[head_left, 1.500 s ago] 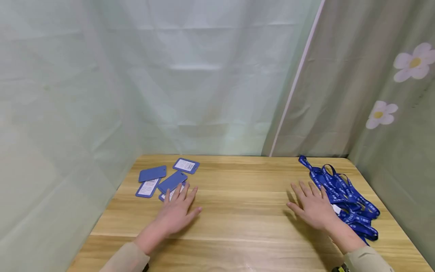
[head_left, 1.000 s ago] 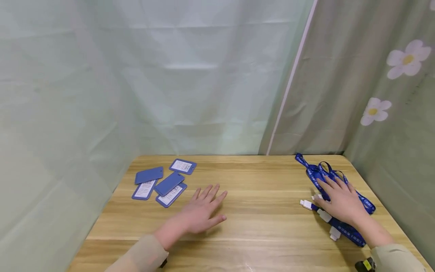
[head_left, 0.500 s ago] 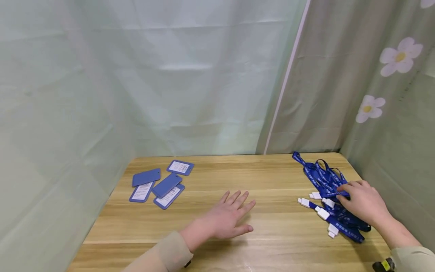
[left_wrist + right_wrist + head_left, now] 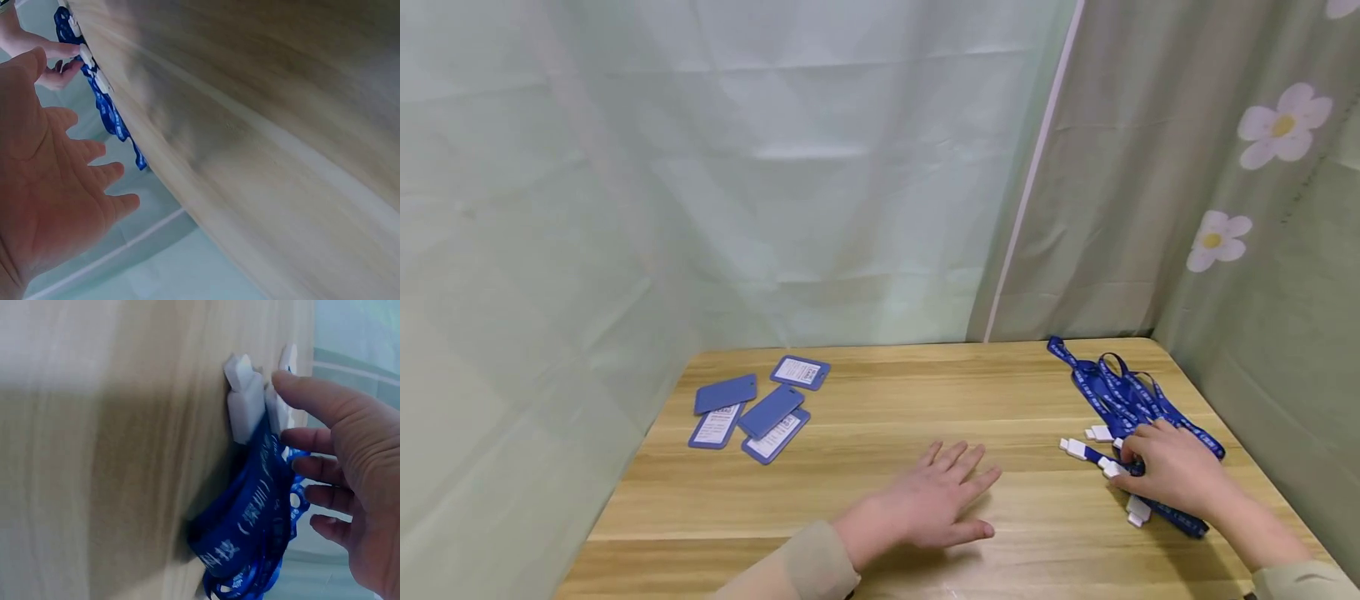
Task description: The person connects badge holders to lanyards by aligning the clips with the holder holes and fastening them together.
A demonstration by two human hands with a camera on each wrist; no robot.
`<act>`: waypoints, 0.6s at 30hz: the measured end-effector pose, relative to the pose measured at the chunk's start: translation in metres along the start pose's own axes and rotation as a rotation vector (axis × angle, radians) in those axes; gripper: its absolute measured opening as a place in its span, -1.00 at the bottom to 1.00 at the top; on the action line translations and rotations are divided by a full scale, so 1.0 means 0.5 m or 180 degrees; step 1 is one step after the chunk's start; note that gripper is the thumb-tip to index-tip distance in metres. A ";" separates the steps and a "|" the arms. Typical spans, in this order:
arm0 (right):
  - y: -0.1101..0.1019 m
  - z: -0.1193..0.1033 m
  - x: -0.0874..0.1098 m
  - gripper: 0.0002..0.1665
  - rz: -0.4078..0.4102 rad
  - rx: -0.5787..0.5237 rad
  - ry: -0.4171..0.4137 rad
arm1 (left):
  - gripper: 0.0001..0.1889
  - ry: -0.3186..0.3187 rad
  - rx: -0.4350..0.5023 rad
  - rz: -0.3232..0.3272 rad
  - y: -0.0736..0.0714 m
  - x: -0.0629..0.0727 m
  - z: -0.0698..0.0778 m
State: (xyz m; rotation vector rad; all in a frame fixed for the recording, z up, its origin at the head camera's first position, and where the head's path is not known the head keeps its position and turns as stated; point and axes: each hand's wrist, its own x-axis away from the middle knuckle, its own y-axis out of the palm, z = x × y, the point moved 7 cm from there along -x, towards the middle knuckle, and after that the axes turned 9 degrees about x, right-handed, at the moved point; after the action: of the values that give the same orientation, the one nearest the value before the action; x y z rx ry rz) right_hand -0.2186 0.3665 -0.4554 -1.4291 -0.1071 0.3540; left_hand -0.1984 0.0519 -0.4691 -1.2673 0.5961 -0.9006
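Several blue lanyards point(image 4: 1120, 396) with white plastic clips lie heaped at the right of the wooden table. My right hand point(image 4: 1180, 468) is over their near part, its thumb and curled forefinger at one white clip point(image 4: 277, 411). Another lanyard's white clip point(image 4: 245, 407) lies beside it in the right wrist view. My left hand point(image 4: 928, 500) hovers palm down over the middle of the table, fingers spread, holding nothing. Several blue card holders lie at the left: a white-faced one point(image 4: 801, 372) at the back, and overlapping pairs with a blue back point(image 4: 726, 393) showing on top.
The wooden table point(image 4: 887, 400) ends at a pale curtain point(image 4: 850, 208) behind and at the left. A grey-green curtain with white flowers point(image 4: 1219, 241) stands close to the lanyards at the right.
My right hand has moved right onto the lanyards, then back left and nearer to the white clips. My left hand has moved right, away from the card holders, which lie as before.
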 end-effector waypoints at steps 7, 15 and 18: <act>0.005 -0.014 0.006 -0.50 -0.0136 0.0143 0.0036 | -0.20 -0.0011 -0.0074 -0.0017 0.007 -0.003 0.011; -0.003 -0.002 0.012 -0.66 -0.0227 -0.0352 0.0235 | -0.20 -0.0038 0.0003 -0.0015 0.009 -0.002 0.010; -0.020 0.026 0.011 -0.69 -0.0320 -0.0905 0.0575 | -0.20 -0.0043 -0.0034 0.0016 0.006 -0.005 0.008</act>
State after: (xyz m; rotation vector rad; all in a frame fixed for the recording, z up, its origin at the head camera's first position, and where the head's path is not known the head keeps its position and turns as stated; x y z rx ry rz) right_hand -0.2153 0.3793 -0.4443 -1.7232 -0.0842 0.1282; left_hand -0.1959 0.0564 -0.4714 -1.2800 0.5940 -0.8849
